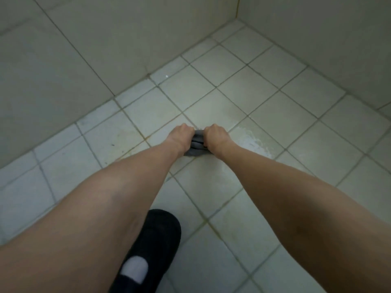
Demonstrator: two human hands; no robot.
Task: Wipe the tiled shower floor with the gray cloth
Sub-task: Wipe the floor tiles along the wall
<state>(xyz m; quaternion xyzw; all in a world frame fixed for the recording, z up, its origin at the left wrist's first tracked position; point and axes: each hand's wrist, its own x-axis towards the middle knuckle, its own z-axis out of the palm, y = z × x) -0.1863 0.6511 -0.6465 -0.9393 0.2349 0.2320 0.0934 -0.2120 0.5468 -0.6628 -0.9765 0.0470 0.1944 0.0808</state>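
Head view, looking straight down my two bare forearms, and both of them reach out to one spot on the shower floor [264,81]. My left hand [182,134] is balled up, fingers curled tight round the left end of the gray cloth [196,145]. My right hand [214,135] is doing the same on the other end, knuckles pointing away from me, so the two fists sit just beside each other with only a narrow strip of cloth showing between them. The cloth is bunched and folded, a dark crease running across it, and its lower edge hangs down toward my wrists. It sits over the floor tiles near the middle of the view; whether it is pressed onto the tile or held just off it, I cannot tell from here.

Just to the right of my right wrist there is a wet, whitish patch [251,142] spread across a tile and its grout line. The floor tiles are pale squares with darker, yellowish grout. Big wall tiles [63,70] rise on the left, a second wall [317,39] rises on the right, and the two meet in the corner at the top of the view. Down at the bottom, between my arms, my black shoe [156,240] stands on the tiles, with a bit of white sock [134,269] showing through its opening.
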